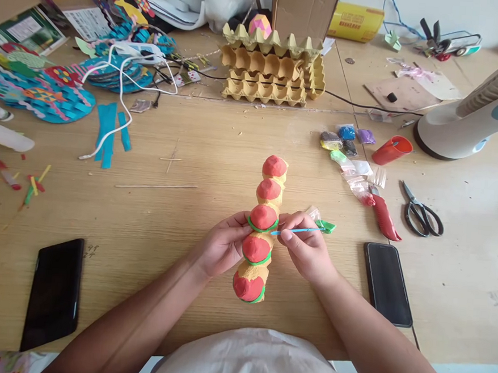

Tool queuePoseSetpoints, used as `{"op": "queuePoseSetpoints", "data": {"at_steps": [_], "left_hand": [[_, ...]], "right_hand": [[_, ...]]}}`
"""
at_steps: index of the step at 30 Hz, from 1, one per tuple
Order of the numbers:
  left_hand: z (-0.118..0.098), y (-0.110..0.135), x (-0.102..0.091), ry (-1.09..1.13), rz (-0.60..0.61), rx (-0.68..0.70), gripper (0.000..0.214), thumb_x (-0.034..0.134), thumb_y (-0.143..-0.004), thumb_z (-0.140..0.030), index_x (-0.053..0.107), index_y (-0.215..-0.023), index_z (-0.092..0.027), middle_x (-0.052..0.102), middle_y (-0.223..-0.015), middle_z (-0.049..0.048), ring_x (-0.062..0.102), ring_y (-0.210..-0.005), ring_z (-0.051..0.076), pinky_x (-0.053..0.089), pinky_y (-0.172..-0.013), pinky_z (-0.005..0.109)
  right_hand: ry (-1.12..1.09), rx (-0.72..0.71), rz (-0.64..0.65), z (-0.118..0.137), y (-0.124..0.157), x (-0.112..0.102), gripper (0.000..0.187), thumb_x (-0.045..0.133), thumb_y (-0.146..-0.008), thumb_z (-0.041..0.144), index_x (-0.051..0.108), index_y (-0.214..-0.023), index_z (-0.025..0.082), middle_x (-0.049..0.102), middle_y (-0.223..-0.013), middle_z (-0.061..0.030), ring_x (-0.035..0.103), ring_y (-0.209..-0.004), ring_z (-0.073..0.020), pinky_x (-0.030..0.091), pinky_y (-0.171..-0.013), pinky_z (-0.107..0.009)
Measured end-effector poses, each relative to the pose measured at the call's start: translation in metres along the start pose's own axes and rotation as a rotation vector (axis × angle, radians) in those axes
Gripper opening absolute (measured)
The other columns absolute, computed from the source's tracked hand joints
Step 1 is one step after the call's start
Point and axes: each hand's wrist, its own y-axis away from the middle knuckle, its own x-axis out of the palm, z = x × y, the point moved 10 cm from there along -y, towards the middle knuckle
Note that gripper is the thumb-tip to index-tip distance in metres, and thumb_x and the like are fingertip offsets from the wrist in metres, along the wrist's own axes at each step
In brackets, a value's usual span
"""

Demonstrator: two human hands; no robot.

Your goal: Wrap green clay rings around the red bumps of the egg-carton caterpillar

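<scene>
A strip of egg-carton cups (262,227) lies lengthwise on the wooden table (187,216), each cup topped with red clay and the nearer ones ringed in green clay. My left hand (221,247) grips the strip's left side, fingers closed on it. My right hand (306,250) pinches a thin blue modelling tool (299,231), its tip touching the green ring of the middle cup. A small bag of green clay (325,226) lies just beyond my right hand.
Black phones lie at left (54,292) and right (387,282). Scissors (422,210), a red cutter (385,217), a red cup (391,150), several clay bags (348,145) and a fan (471,117) sit to the right. Stacked egg trays (272,69) stand behind; blue paper crafts (46,93) crowd the left.
</scene>
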Motion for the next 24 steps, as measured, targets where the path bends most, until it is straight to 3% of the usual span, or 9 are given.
{"op": "queuePoseSetpoints", "data": {"at_steps": [4,16,24], "left_hand": [[0.000,0.000,-0.001,0.029,-0.015,0.017,0.017,0.077,-0.086,-0.023,0.076,-0.102,-0.018,0.077,-0.098,0.0052,0.071,-0.090,0.018,0.055,-0.079,0.030],[0.002,0.000,0.000,0.057,0.017,0.005,0.018,0.078,-0.087,-0.023,0.076,-0.103,-0.017,0.076,-0.095,0.0062,0.071,-0.085,0.018,0.057,-0.076,0.029],[0.003,-0.001,0.002,0.030,0.033,0.008,0.019,0.078,-0.087,-0.025,0.076,-0.104,-0.018,0.076,-0.097,0.0061,0.071,-0.088,0.018,0.058,-0.076,0.030]], "right_hand": [[0.129,-0.077,0.002,0.011,0.000,0.003,0.013,0.079,-0.092,0.030,0.069,-0.086,0.024,0.069,-0.093,-0.0024,0.062,-0.089,-0.0176,0.051,-0.081,-0.033],[0.238,-0.075,-0.027,0.014,0.001,0.002,0.021,0.079,-0.091,0.037,0.065,-0.083,0.024,0.072,-0.094,-0.0037,0.067,-0.088,-0.0191,0.056,-0.079,-0.036],[0.211,-0.079,-0.040,0.012,0.002,0.003,0.019,0.079,-0.092,0.032,0.064,-0.082,0.023,0.073,-0.094,-0.0033,0.067,-0.086,-0.0181,0.056,-0.078,-0.034]]}}
